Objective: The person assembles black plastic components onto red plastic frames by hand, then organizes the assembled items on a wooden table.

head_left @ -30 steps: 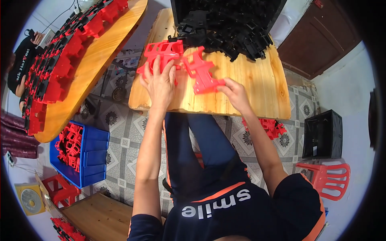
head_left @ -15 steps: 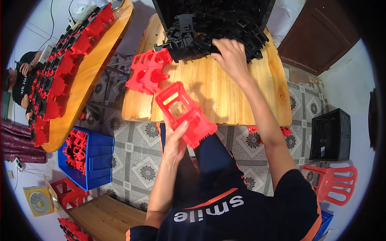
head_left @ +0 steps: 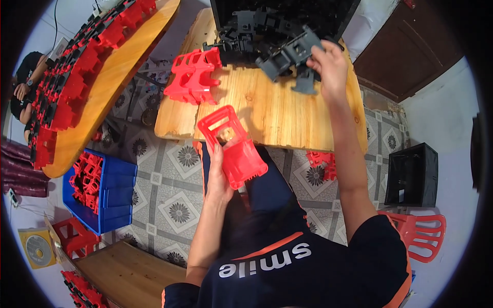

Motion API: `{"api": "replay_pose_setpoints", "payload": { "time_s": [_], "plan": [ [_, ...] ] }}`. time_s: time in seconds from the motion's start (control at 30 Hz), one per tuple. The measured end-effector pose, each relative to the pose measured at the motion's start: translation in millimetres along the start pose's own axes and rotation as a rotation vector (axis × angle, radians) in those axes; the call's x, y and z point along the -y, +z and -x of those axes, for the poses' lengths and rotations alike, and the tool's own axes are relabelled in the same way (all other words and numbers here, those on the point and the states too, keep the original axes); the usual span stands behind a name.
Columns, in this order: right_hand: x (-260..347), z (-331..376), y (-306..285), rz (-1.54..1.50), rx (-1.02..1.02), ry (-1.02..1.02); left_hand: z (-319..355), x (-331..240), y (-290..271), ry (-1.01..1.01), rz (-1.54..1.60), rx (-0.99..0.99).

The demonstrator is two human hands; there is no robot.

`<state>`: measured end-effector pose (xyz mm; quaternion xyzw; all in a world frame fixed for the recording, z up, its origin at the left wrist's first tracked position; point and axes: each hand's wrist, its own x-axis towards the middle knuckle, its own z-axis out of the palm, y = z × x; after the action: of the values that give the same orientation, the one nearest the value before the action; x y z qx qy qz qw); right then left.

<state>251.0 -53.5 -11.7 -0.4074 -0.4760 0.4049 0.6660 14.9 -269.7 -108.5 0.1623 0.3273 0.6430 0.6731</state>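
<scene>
My left hand (head_left: 220, 177) is closed round the side of a red plastic frame (head_left: 241, 161), tilted above my lap near the table's front edge. The frame has a rectangular opening at its far end. In my right hand (head_left: 331, 66) I grip a black plastic part (head_left: 290, 54), raised over the right side of the table; a second black piece (head_left: 305, 82) hangs just below it, and whether the two are joined I cannot tell. Two similar red frames (head_left: 192, 77) stand side by side at the table's left. Behind them, a black bin (head_left: 339, 20) holds many loose black parts (head_left: 257, 23).
A slanting wooden table (head_left: 110, 84) on the left carries rows of red and black assemblies (head_left: 72, 87). Below it stands a blue crate (head_left: 120, 192) of red frames. Another person (head_left: 25, 84) is at far left. A black crate (head_left: 413, 177) and red chair (head_left: 423, 236) stand at right.
My right hand has lifted black plastic out of the pile and drawn it toward me and right. My left hand still holds the red frame, slightly turned. The view has shifted a little.
</scene>
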Motion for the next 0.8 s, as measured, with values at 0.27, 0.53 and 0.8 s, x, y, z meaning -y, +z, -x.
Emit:
{"api": "replay_pose_setpoints", "payload": {
  "time_s": [0.27, 0.53, 0.8],
  "plan": [
    [-48, 83, -15, 0.361, 0.152, 0.156, 21, -10, 14, 0.008, 0.015, 0.051],
    [-29, 97, 27, 1.057, 0.692, -0.607, 34, -17, 14, 0.110, -0.086, 0.008],
    [-25, 98, 33, 0.568, 0.544, -0.312, 48, -20, -3, 0.159, -0.083, -0.108]
  ]
}}
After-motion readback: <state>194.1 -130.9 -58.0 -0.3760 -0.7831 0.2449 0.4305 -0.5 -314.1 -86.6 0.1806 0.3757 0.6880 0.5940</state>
